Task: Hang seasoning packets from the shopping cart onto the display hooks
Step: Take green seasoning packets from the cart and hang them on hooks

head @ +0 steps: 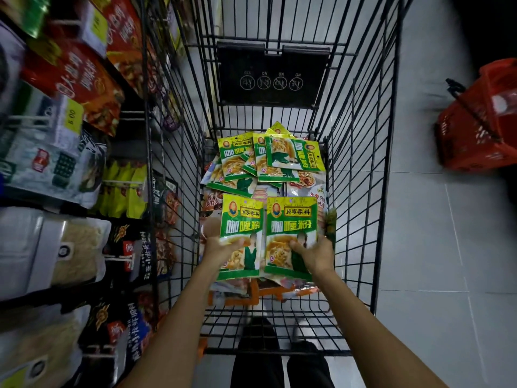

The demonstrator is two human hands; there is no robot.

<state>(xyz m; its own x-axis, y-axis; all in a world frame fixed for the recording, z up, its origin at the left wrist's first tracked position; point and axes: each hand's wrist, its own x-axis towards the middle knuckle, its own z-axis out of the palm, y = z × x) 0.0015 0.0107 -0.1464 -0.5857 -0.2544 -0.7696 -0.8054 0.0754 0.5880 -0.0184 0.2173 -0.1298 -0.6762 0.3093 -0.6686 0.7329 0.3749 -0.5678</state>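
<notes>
Inside the black wire shopping cart (361, 152), both my hands are raised over a heap of packets. My left hand (221, 249) grips a green and yellow seasoning packet (242, 219) by its lower part, thumb across the front. My right hand (314, 254) grips a matching packet (291, 219), with more packet edges showing behind it at the right. Several more green packets (268, 158) lie piled at the cart's far end, on top of other mixed packets. The display hooks (120, 182) jut from the shelving on the left, loaded with hanging goods.
Shelving with hanging bags (56, 163) runs along the left, close to the cart's side. A red shopping basket (481, 127) sits on the tiled floor (419, 247) at the right. The cart's folded black child seat flap (271, 77) stands at its far end.
</notes>
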